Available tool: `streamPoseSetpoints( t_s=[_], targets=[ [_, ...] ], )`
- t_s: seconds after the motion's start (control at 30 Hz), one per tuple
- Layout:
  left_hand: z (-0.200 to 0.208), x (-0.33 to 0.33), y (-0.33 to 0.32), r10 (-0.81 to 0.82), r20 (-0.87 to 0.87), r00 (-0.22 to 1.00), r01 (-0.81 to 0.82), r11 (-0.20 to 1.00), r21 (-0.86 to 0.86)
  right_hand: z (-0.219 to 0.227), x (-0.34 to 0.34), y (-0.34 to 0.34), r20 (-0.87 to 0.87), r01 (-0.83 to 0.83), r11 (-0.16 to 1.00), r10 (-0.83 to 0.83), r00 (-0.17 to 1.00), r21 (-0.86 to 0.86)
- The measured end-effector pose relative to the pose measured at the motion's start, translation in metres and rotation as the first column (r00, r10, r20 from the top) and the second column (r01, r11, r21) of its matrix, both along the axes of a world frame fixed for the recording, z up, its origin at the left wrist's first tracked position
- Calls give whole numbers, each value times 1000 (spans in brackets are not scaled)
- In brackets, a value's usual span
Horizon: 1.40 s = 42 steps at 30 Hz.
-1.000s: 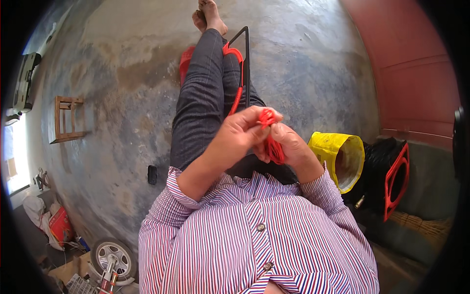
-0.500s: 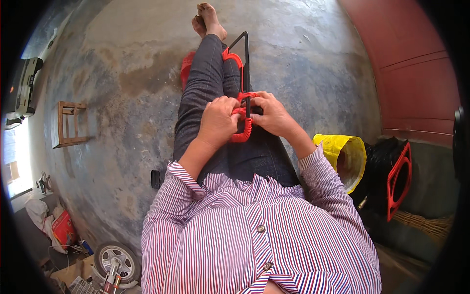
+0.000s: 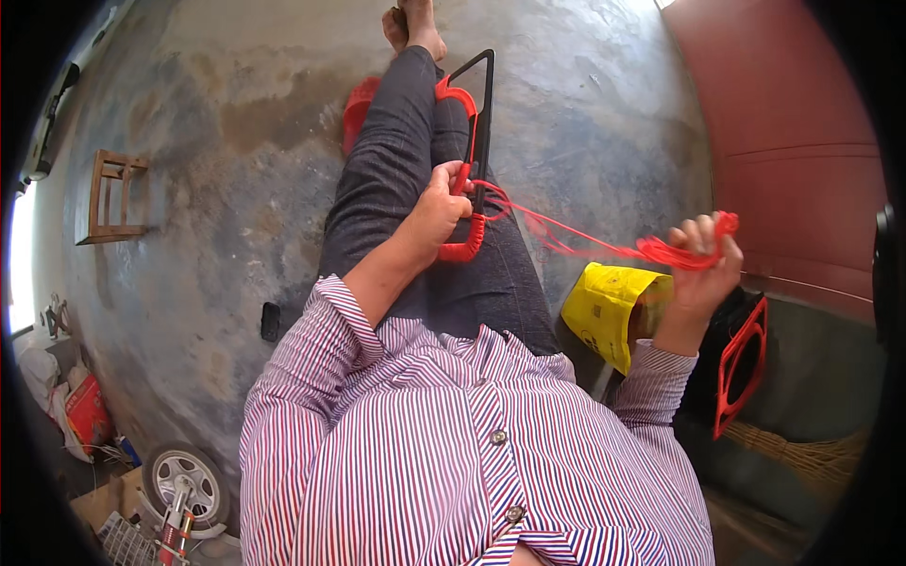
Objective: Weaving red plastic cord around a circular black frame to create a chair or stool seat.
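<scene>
A black bar frame (image 3: 488,104), partly wrapped in red cord (image 3: 462,252), lies over my legs. My left hand (image 3: 440,209) is closed around its wrapped side, thumb across the red part. Off to the right, my right hand (image 3: 700,275) is raised, its fingers curled round a looped bundle of red cord (image 3: 663,253). From that bundle a few strands stretch left to the frame, near my left hand. Motion blurs some of these strands.
An open yellow bag (image 3: 604,309) stands below my right hand, beside a black item with a red-rimmed frame (image 3: 725,377). A red object (image 3: 359,106) sits beyond my legs. Left are a small wooden stool (image 3: 94,198) and, lower, a spoked wheel (image 3: 184,486). A red door (image 3: 788,123) is at right.
My right hand has moved from the frame out to the right, drawing the red cord into a long stretch. My left hand still grips the frame.
</scene>
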<state>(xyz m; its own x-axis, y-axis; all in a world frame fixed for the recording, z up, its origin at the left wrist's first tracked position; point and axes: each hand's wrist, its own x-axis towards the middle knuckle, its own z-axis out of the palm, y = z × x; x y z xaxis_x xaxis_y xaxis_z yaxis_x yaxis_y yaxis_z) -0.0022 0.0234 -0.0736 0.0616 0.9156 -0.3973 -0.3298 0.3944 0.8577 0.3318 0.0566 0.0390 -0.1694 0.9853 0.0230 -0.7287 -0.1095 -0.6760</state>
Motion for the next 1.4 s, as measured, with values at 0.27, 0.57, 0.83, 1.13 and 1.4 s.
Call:
streamPoseSetpoints(
  t_s=[0.27, 0.57, 0.83, 1.13, 1.4],
  targets=[
    [-6, 0, -1, -41, -17, 999, 41, 999, 9, -42, -66, -4, 569, 182, 971, -61, 820, -158],
    [-4, -4, -4, 3, 44, 999, -3, 1000, -3, -47, -155, -16, 619, -350, 903, 426, 660, -249],
    [-2, 4, -3, 22, -6, 1000, -22, 1000, -3, -27, -159, -35, 694, -453, 877, 425, 581, -159],
    [40, 3, -8, 185, -478, 858, 52, 896, 440, -3, -139, 7, 626, -617, 786, 496, 602, -30],
    [-3, -8, -5, 7, -314, 949, -20, 999, -38, -92, -179, 6, 997, -560, 829, -32, -74, -16]
  ],
)
